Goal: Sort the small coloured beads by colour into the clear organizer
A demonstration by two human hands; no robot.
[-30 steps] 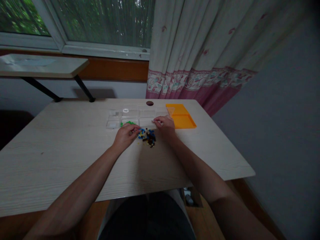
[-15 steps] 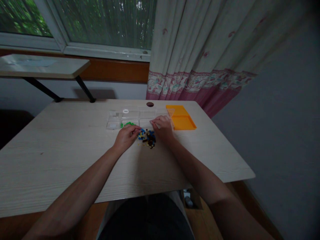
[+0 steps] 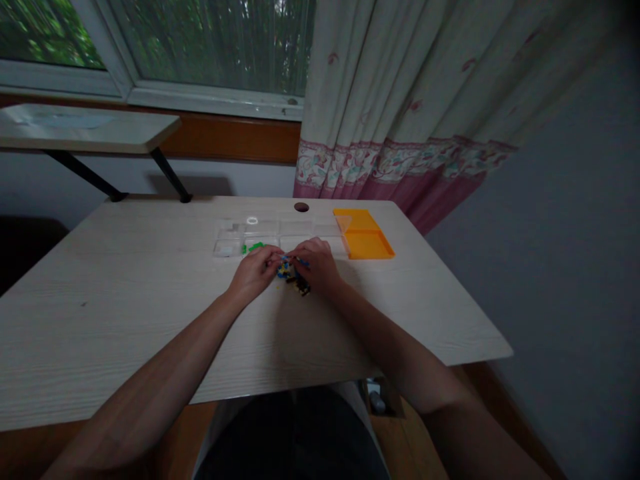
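A small pile of loose pieces like toy bricks [image 3: 300,287], in blue, yellow, dark brown and white, lies on the table between my hands. My left hand [image 3: 254,272] is closed in a pinch at the pile's left edge; what its fingertips hold is too small to make out. My right hand [image 3: 320,265] reaches over the pile from the right. Its fingers are drawn together close to the left fingertips, partly hiding the pieces, and their contents cannot be told. Green pieces [image 3: 256,247] sit in a compartment of the clear plastic box [image 3: 229,248] just behind my left hand.
An orange two-part tray [image 3: 369,244] lies at the right, beside the clear box. Behind the box is a round hole [image 3: 301,207] in the table [image 3: 150,313]. A raised shelf [image 3: 90,130] stands at the back left, and a curtain [image 3: 370,100] hangs behind.
My right hand has moved left and toward me, from above the clear compartment to the pile, beside my left fingertips. My left hand has stayed nearly in place.
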